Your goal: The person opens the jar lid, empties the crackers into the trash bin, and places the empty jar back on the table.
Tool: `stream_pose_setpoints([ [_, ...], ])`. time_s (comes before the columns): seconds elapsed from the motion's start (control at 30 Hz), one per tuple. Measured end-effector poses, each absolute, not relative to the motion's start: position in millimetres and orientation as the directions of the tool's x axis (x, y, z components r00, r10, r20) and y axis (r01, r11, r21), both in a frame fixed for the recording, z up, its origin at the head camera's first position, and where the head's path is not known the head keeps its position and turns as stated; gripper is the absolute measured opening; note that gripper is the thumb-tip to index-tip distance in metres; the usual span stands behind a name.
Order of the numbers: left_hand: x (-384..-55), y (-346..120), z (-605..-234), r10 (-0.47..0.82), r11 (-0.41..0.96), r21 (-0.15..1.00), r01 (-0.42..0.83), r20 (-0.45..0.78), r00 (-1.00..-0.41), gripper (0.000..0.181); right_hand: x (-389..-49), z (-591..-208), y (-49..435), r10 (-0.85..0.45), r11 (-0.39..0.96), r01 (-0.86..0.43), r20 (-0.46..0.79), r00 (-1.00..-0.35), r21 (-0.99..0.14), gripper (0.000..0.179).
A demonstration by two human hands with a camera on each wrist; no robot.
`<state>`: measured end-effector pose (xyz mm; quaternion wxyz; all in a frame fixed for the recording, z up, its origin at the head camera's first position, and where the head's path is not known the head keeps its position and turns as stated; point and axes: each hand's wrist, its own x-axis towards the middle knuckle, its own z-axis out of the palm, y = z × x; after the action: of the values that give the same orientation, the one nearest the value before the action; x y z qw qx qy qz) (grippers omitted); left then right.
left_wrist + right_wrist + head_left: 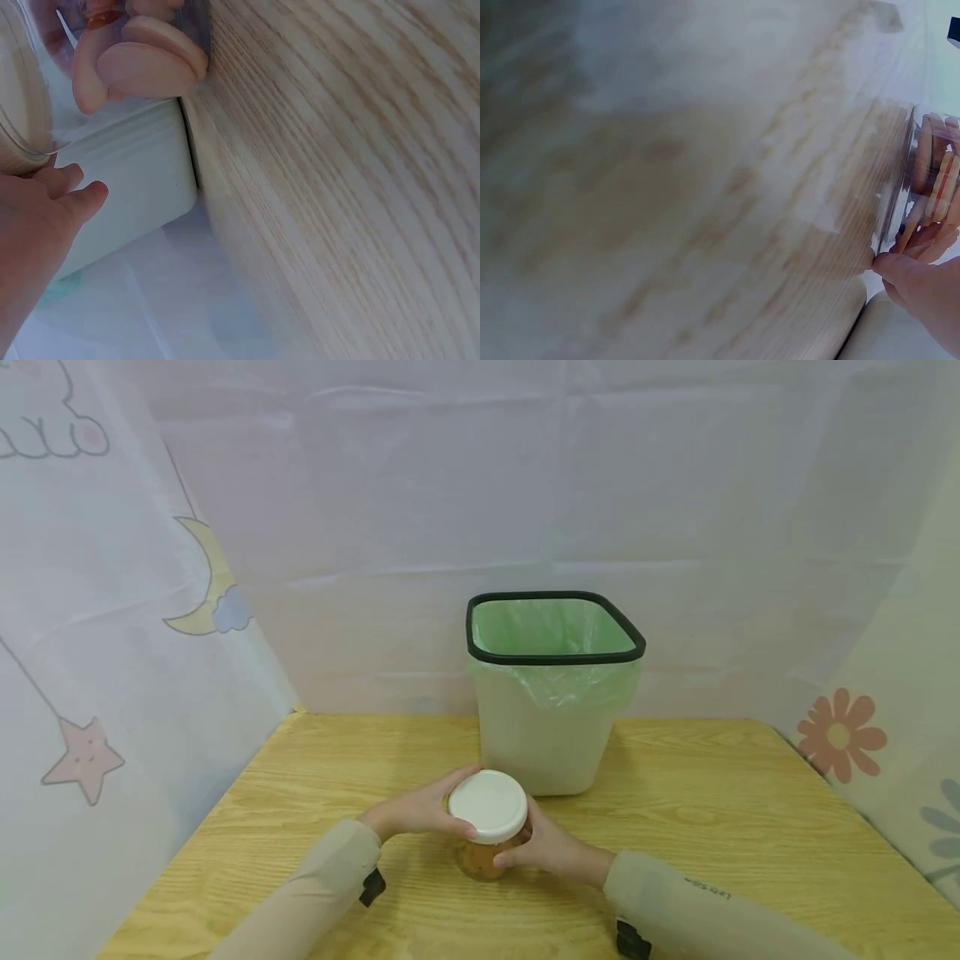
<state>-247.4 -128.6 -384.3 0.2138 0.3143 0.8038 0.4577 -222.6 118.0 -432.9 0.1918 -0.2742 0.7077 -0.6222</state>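
Observation:
A clear jar (480, 863) with a white lid (489, 803) stands on the wooden table in front of the bin. Tan, round biscuits (146, 69) show through its wall in the left wrist view. My left hand (417, 810) grips the lid from the left, thumb on the near side and fingers round the far side. Lower down, my right hand (551, 847) holds the jar's body from the right, its thumb across the front. In the right wrist view that thumb lies near the jar's base, with stacked biscuits (939, 187) behind the clear wall.
Just behind the jar stands a white bin (543, 735) with a black rim (555, 658) and a green liner bag (555, 625). The wooden table (360, 752) runs back to a pale cloth backdrop (420, 510), with printed cloth at both sides.

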Motion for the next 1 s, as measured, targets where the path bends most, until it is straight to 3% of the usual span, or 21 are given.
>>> stream_pose_setpoints([
  [0.33,-243.3,-127.4,-384.2,0.694,0.379,0.862,0.337,-0.023,-0.72,0.107,-221.3,-430.9,118.2,-0.619,0.088,-0.168,0.078,-0.781,-0.982,0.105],
  [0.63,-243.7,-131.6,-386.6,0.714,0.387,0.838,0.384,-0.008,-0.7,0.127,-222.0,-431.8,117.9,-0.626,0.082,-0.162,0.076,-0.776,-0.983,0.103],
  [1.0,-242.7,-130.0,-386.8,0.684,0.407,0.841,0.358,-0.021,-0.729,0.114,-222.2,-432.0,118.3,-0.614,0.09,-0.158,0.07,-0.786,-0.983,0.105],
])
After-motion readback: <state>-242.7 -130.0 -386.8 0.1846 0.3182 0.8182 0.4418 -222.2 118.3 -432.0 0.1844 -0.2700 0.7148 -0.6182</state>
